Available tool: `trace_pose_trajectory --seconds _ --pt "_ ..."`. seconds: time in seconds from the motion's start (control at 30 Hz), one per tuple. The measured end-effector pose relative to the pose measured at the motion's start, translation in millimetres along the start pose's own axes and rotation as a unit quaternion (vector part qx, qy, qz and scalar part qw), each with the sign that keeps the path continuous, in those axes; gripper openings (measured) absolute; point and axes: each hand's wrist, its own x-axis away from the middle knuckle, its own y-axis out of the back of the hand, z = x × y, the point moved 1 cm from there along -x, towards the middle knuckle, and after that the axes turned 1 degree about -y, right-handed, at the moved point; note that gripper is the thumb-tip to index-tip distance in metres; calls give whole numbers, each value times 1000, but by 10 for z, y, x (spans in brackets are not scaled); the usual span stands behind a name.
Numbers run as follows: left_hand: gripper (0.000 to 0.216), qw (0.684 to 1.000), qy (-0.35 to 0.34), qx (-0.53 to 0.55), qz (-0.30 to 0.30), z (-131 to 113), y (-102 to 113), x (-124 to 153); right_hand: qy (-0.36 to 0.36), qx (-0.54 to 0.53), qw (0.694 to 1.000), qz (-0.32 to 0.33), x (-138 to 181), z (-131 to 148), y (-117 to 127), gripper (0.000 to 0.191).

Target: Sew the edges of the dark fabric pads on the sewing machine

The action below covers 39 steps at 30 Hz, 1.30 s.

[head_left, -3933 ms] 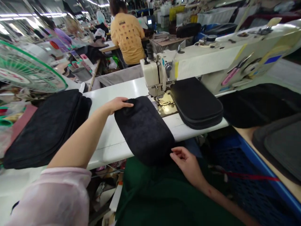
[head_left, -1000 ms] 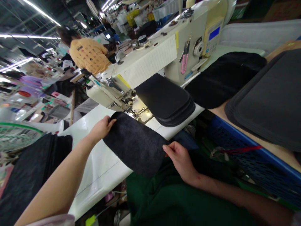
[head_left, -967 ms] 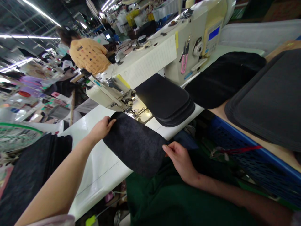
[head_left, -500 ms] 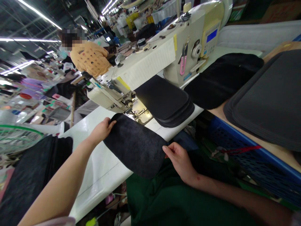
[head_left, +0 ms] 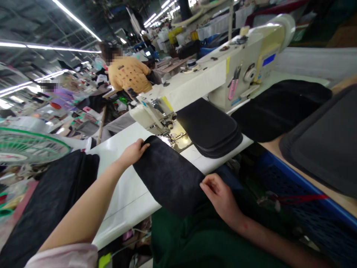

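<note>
At white table [head_left: 132, 188], left hand [head_left: 135, 152] pinching black panel [head_left: 170, 175]; right hand [head_left: 219, 194] curled at its edge, hold unclear.

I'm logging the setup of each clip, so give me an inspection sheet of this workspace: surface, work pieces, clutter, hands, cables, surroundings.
Surface: white table, with a sewing machine.
Work pieces: black piece overhanging the near edge; black stack right of the needle area; dark stack at left.
Clutter: pink-handled snips against the machine's front; red strap by the blue crate.
Left hand: pinches the black piece's far left edge.
Right hand: fingertips at its right edge; grip unclear.
Cables: thin pale strand below the table, too blurred to identify.
Surroundings: green-rimmed fan at left; person in an orange shirt beyond the machine; lit ceiling tubes.
</note>
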Motion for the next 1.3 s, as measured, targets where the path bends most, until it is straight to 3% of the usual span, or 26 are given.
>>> trace_pose_trajectory --seconds 0.13,0.27,0.4,0.57,0.7,1.1,1.2,1.3 --pt "39 998 -2 68 10 58 -6 76 166 122 971 118 122 -7 100 12" --pt "42 990 -5 138 18 165 -29 73 388 181 886 175 139 -27 127 31" --pt "42 979 -12 202 37 266 -87 58 482 224 825 193 99 6 97 30" --pt "40 967 -15 249 54 375 -136 0 530 312 770 168 68 88 74 29" --pt "37 961 -24 266 68 425 -129 -45 589 302 732 162 47 181 4 26" --pt "34 971 -29 231 48 432 -159 -56 579 276 745 183 13 32 13 20" --pt "27 982 -21 186 9 374 -149 -22 588 275 739 181 6 94 -20 17" --pt "30 987 -21 142 -73 232 -161 101 603 279 727 176 -4 200 -62 23"
